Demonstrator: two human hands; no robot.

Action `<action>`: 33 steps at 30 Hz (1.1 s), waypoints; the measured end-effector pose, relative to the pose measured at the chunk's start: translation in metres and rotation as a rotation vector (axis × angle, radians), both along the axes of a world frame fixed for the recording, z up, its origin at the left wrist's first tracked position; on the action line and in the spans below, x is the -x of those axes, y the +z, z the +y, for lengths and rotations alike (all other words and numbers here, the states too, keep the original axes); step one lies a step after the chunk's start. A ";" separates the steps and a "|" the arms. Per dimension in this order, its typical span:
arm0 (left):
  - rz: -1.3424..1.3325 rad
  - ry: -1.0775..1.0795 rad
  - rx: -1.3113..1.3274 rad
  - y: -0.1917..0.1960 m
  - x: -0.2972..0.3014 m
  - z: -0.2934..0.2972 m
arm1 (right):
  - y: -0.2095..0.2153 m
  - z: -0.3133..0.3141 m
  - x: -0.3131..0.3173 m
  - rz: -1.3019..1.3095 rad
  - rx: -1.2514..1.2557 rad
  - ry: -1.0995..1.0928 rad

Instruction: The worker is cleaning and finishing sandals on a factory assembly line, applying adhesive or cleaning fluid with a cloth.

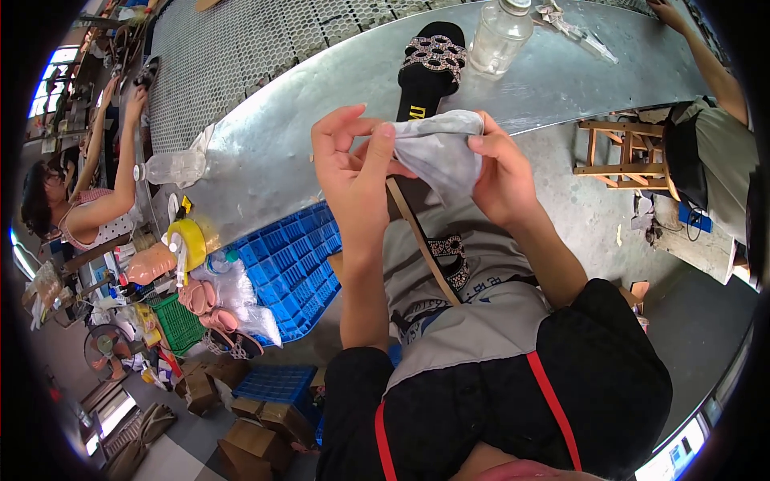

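A crumpled grey-white cloth is stretched between my two hands in front of my apron. My left hand pinches its left edge between thumb and fingers. At the other side, my right hand grips the cloth with thumb and fingers. Beyond them a black sandal with a studded, cut-out strap lies on the metal bench, its heel end partly behind my hands. Another sandal with a similar strap rests on my lap, sole edge up, partly under the cloth.
The metal bench borders a mesh conveyor. On the bench stand a clear bottle, a lying plastic bottle and a syringe-like tool. A blue crate sits left of me. Co-workers are at left and right; a wooden stool stands right.
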State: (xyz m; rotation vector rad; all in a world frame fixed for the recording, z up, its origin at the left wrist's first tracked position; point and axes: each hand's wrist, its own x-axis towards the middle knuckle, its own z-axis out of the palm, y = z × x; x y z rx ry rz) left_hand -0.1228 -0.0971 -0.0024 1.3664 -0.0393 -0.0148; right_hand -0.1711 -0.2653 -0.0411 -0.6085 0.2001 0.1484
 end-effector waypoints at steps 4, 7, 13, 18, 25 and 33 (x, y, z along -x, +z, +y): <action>-0.075 0.021 -0.069 -0.016 -0.004 0.008 | 0.014 0.003 -0.005 0.023 0.066 -0.019; -0.336 0.042 -0.368 -0.015 -0.014 0.004 | 0.030 0.005 -0.009 0.072 0.220 0.085; -0.351 -0.295 -0.493 0.006 -0.022 -0.020 | -0.008 -0.015 -0.007 -0.229 -0.027 0.312; -0.323 -0.129 -0.556 -0.004 -0.037 -0.010 | 0.029 -0.009 -0.004 0.063 0.312 0.161; -0.293 -0.186 -0.474 -0.010 -0.039 -0.005 | 0.008 -0.014 0.000 0.053 0.130 0.208; -0.183 -0.784 -0.591 -0.003 -0.049 0.015 | 0.015 -0.013 -0.003 -0.024 0.446 0.049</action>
